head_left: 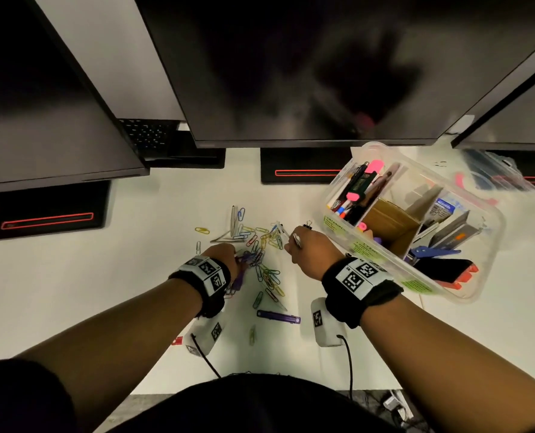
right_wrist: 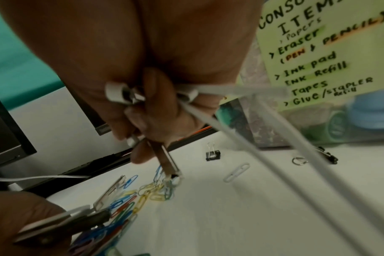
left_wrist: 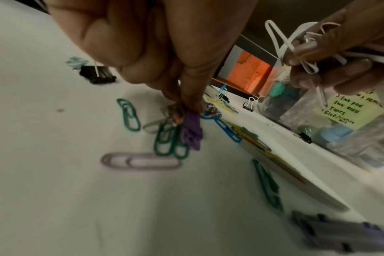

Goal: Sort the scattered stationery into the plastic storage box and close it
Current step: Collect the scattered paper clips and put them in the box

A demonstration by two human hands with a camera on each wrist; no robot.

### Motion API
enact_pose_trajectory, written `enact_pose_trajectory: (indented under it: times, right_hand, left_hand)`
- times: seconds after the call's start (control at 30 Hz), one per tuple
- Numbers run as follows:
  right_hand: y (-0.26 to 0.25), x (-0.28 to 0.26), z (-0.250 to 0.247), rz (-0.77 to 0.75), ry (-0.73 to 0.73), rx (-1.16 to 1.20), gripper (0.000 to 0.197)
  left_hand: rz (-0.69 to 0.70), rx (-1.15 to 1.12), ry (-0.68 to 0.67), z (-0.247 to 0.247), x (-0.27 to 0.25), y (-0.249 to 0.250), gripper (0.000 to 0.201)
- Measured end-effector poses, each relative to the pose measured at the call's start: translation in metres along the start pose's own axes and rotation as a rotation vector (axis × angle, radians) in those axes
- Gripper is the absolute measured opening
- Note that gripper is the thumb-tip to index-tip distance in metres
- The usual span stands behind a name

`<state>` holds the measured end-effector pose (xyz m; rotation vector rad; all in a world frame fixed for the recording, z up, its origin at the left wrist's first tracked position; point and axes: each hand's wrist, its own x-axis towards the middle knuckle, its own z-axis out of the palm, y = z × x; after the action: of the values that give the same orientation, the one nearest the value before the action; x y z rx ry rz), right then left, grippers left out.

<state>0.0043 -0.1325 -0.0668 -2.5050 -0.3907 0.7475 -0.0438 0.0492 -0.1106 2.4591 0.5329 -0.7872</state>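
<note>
— What is the left hand (head_left: 225,256) doing?

— It is reaching down into the pile of coloured paper clips (head_left: 261,260) on the white worktop (head_left: 153,270). In the left wrist view its fingers (left_wrist: 193,90) are pressing together at the tips, pinching a small purple clip (left_wrist: 192,131) among green ones.

— And the right hand (head_left: 314,250)?

— It is hovering just above the far edge of the same pile, fingers (right_wrist: 143,110) curling tightly round a bundle of white bands (right_wrist: 230,124) and a slim metal piece (right_wrist: 168,161) that is sticking out below them.

— Where is the plastic storage box (head_left: 466,276) sitting?

— It is standing open on the worktop just to the right of the right hand, already holding pens, highlighters and other stationery in its compartments, with a green handwritten label (right_wrist: 318,57) on its near wall. A purple flat piece (head_left: 278,317) is lying near the person, between the two forearms, and a black binder clip (right_wrist: 213,155) is standing alone near the box.
</note>
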Motion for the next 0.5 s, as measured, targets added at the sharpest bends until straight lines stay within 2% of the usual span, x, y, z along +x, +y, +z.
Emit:
enact_pose_trajectory:
  times: [0.17,0.3,0.43,0.5]
  right_hand:
    - [0.000,-0.003,0.000,0.001,0.013,0.054,0.003]
    - [-0.004,-0.001,0.002,0.003,-0.023,0.074,0.006]
    - [-0.006,0.000,0.008,0.031,-0.078,0.069,0.012]
    - [-0.005,0.000,0.011,0.042,-0.107,0.075,0.015]
  left_hand:
    - [0.005,0.067,0.011,-0.015,-0.004,0.010,0.039]
    - [0.063,0.125,0.068,-0.025,-0.010,0.012,0.039]
    - [0.105,0.223,0.034,-0.026,-0.014,0.010,0.036]
    - [0.086,0.173,0.017,-0.025,-0.014,0.008,0.038]
